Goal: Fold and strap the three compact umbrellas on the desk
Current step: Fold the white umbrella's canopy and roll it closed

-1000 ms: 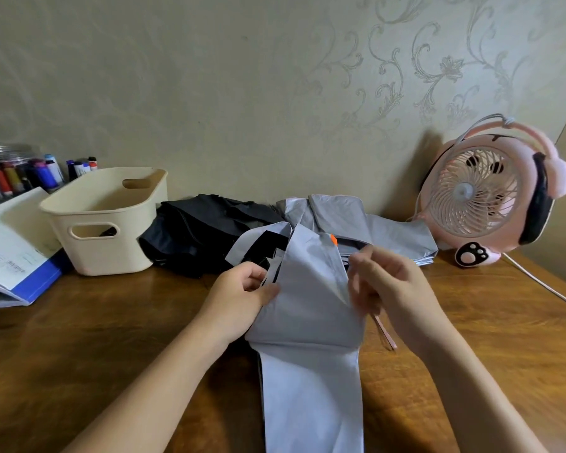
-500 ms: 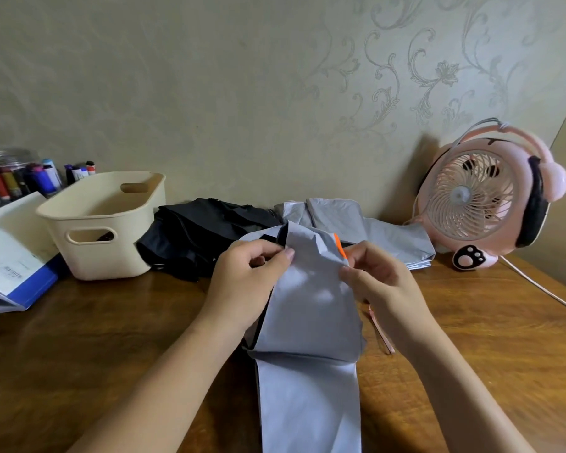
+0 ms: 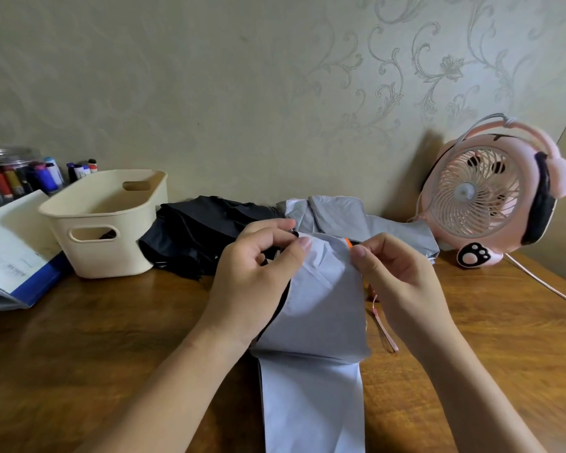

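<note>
Now, grey umbrella: it lies at the middle of the desk's near edge, with its cloth running off the bottom of the view. Its long axis runs near to far, and the pinched end points at the wall. The handle end is hidden.
Left hand: thumb and forefinger pinch the top panel's far-left corner. A second ago this hand gripped the panel's side lower down.
Right hand: it pinches the far-right corner beside the orange tab, and it has also crept up to that edge.
Meaning: the panel is drawn flat between the two pinches. A pleat is probably being squared, and strapping has not begun.
Pink strap: it lies loose on the desk, just right of the umbrella.
Black umbrella: a slack heap toward the far edge, touching the cream basket. It is not folded.
Second grey umbrella: it lies crosswise at the far edge, between the black one and the pink fan. It is unstrapped too.
</note>
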